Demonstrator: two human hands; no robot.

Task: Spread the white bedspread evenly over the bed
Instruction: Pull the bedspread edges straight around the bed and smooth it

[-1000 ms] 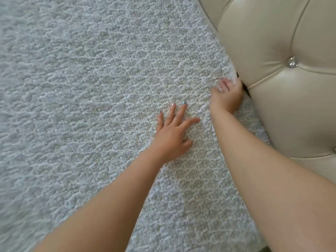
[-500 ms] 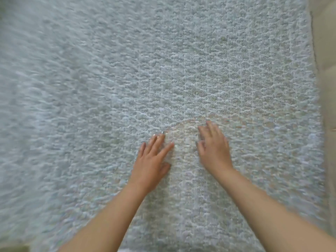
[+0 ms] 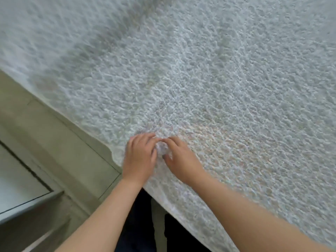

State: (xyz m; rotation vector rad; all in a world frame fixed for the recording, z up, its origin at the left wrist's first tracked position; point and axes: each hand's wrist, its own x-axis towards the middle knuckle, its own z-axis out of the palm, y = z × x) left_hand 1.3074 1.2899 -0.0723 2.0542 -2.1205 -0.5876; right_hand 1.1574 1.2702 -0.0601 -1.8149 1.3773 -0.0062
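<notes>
beige tiled floor (image 3: pixel 60 148), lower left

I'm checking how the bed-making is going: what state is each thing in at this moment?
White textured bedspread: lying mostly flat over the bed, edge draped over the side, a small puckered bump between the hands.
Left hand: fingers bent on the fabric beside the bump; blurred, grip unclear.
Right hand: fingers and thumb curled round the bump.
</notes>
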